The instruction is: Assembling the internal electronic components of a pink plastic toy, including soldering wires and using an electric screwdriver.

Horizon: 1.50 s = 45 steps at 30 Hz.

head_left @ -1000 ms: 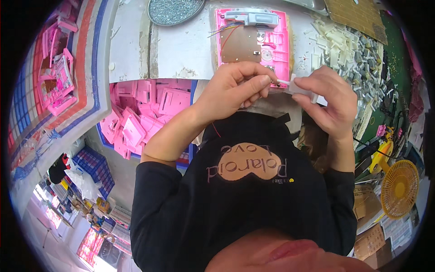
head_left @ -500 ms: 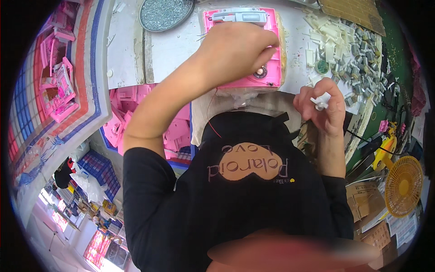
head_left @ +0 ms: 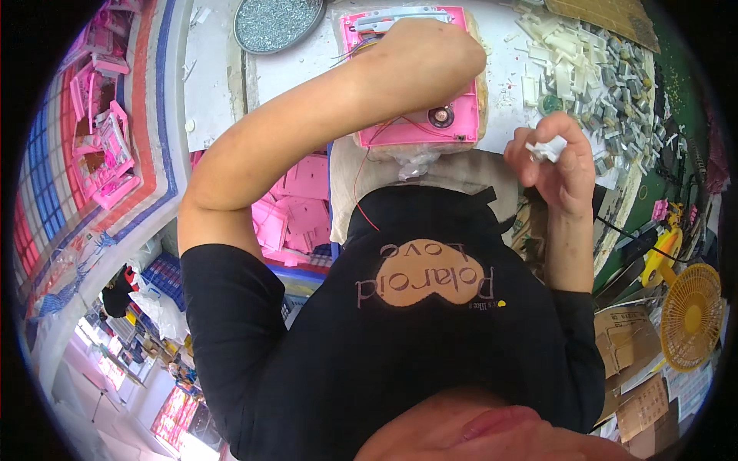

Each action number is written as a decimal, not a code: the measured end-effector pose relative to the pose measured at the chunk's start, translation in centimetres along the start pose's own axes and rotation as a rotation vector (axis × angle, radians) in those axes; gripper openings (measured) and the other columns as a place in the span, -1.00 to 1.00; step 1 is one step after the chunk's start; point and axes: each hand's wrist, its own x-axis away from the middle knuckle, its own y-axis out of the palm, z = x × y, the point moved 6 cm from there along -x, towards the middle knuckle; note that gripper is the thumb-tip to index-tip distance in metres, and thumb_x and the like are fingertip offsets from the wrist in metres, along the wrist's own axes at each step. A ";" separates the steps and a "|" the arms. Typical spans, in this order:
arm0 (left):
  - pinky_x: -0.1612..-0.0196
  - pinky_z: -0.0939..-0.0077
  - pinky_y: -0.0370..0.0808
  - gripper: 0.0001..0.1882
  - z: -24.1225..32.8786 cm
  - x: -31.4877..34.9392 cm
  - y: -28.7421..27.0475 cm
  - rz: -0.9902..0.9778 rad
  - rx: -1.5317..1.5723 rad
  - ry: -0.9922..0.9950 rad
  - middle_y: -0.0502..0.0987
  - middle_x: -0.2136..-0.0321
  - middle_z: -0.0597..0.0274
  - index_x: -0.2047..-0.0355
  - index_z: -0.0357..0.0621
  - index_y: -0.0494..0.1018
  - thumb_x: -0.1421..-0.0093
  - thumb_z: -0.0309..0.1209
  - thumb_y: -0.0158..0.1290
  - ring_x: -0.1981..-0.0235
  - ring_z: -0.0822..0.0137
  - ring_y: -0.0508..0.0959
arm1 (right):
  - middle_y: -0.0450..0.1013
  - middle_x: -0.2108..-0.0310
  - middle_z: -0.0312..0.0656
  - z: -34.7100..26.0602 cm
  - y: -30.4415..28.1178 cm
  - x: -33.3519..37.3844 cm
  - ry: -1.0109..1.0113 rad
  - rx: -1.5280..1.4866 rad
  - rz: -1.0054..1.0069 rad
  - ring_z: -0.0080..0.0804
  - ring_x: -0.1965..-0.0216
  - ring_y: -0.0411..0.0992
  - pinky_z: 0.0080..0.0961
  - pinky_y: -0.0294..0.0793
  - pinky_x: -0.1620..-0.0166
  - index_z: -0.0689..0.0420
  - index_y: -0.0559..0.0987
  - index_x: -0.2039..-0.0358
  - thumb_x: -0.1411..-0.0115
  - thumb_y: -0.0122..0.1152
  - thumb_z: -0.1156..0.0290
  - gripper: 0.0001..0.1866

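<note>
1 head-worn fisheye view, facing down, close above the worktop (head_left: 286, 75)

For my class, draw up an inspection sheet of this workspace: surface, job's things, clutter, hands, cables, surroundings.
Surface: white worktop, crowded at right.
Job's things: rectangular pink plastic casing with round black component; small white plastic part.
Clutter: piled white plastic pieces and grey metal pieces, right; round grey dish of silvery metal pieces.
Left hand: over the casing, fingers hidden.
Right hand: holding the white part.
Cables: thin red wire trailing over the casing's edge; black cable beside round yellow fan.
Surroundings: pink plastic parts, left; brown cardboard, right.
</note>
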 end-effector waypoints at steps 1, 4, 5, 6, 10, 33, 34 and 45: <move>0.40 0.13 0.62 -0.89 0.1 -0.1 0.3 0.020 -0.019 0.041 0.65 0.47 -0.06 0.43 -0.21 0.63 -0.02 -0.47 0.20 0.38 -0.02 0.70 | 0.48 0.47 -0.22 -0.1 -0.1 -0.1 0.001 0.038 0.032 -0.47 0.42 0.37 -0.41 0.33 0.23 0.17 0.46 0.01 -0.42 0.15 0.03 -0.57; 0.44 0.20 0.60 -0.89 0.0 -0.1 1.1 0.137 -0.062 0.149 0.63 0.46 0.01 0.39 -0.14 0.64 -0.04 -0.44 0.22 0.42 0.02 0.68 | 0.53 0.35 -0.14 -0.7 -0.3 -0.5 -0.014 0.163 0.118 -0.46 0.34 0.43 -0.46 0.40 0.17 0.27 0.47 -0.06 -0.43 0.15 0.17 -0.59; 0.45 0.23 0.58 -0.88 0.5 0.1 0.8 0.185 -0.075 0.179 0.63 0.45 0.04 0.37 -0.12 0.64 -0.04 -0.43 0.24 0.43 0.04 0.67 | 0.55 0.31 -0.11 -1.0 -0.4 -0.6 -0.034 0.215 0.142 -0.46 0.30 0.45 -0.50 0.42 0.16 0.28 0.48 -0.07 -0.43 0.15 0.23 -0.61; 0.40 0.19 0.60 -0.89 0.4 0.1 1.0 0.104 -0.067 0.111 0.63 0.47 0.00 0.40 -0.17 0.63 -0.05 -0.44 0.19 0.42 0.01 0.67 | 0.58 0.27 -0.07 -1.3 -0.6 -0.7 -0.053 0.266 0.165 -0.46 0.27 0.48 -0.53 0.45 0.14 0.30 0.50 -0.08 -0.43 0.14 0.28 -0.63; 0.31 0.11 0.63 -0.87 0.2 0.0 1.0 -0.039 -0.005 -0.022 0.64 0.52 -0.11 0.49 -0.28 0.61 -0.05 -0.48 0.10 0.39 -0.06 0.69 | 0.61 0.27 -0.11 -1.3 -1.5 -0.8 -0.034 0.450 0.270 -0.54 0.27 0.44 -0.56 0.43 0.11 0.28 0.53 -0.08 -0.44 0.09 0.36 -0.69; 0.60 0.71 0.39 -0.94 -3.6 8.0 1.3 0.566 1.017 -0.467 0.54 0.64 0.38 0.34 -0.32 0.51 -0.23 -0.56 0.15 0.66 0.66 0.49 | 0.52 0.23 -0.21 -1.8 3.8 -7.7 -0.523 1.572 -0.178 -0.24 0.20 0.40 -0.36 0.39 0.14 0.10 0.69 0.16 0.00 0.52 0.40 -0.66; 0.59 0.71 0.39 -0.94 -3.6 8.0 1.3 0.583 0.955 -0.445 0.54 0.63 0.37 0.33 -0.33 0.50 -0.23 -0.57 0.15 0.66 0.65 0.50 | 0.52 0.23 -0.20 -1.7 3.6 -7.9 -0.531 1.552 -0.203 -0.24 0.20 0.40 -0.36 0.39 0.15 0.10 0.69 0.16 0.01 0.52 0.41 -0.66; 0.60 0.65 0.33 -0.92 -3.1 8.0 1.1 0.666 0.792 -0.418 0.49 0.66 0.33 0.33 -0.27 0.51 -0.17 -0.57 0.18 0.67 0.62 0.44 | 0.50 0.23 -0.19 0.6 1.9 -8.4 -0.475 1.305 -0.160 -0.26 0.21 0.43 -0.40 0.43 0.13 0.14 0.70 0.16 -0.01 0.50 0.47 -0.67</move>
